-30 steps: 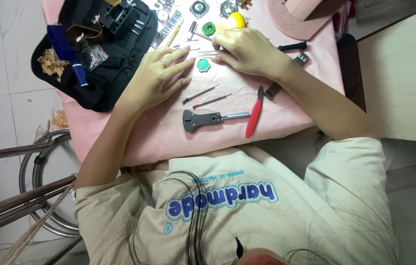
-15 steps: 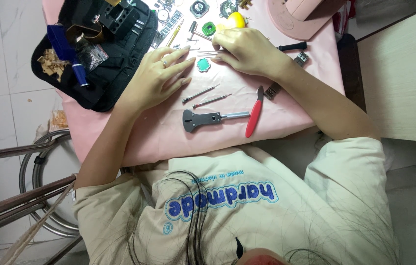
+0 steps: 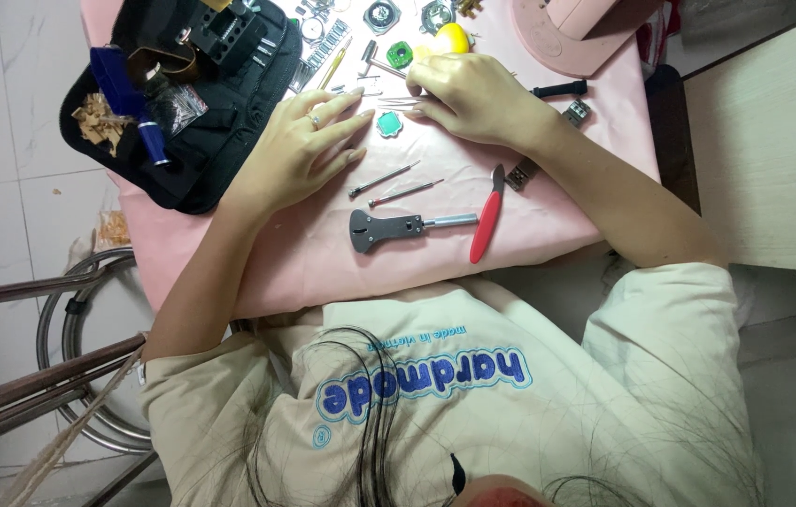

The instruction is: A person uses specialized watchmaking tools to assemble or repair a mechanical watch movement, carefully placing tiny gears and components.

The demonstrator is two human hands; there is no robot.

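The left hand lies flat on the pink cloth, fingers spread, tips near the small green part. Just beyond this part, the right hand is curled, its fingertips pinching thin metal pins. Nearer the person than the green part lie two small screwdrivers, a grey case opener and a red-handled tool.

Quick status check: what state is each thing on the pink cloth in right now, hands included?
Left hand: flat on the cloth, fingers spread, holding nothing.
Right hand: curled, fingertips pinching thin metal pins.
Green part: lying loose between the hands.
Red-handled tool: lying untouched.
Case wrench: lying flat, untouched.
Black pouch: open, tools inside.
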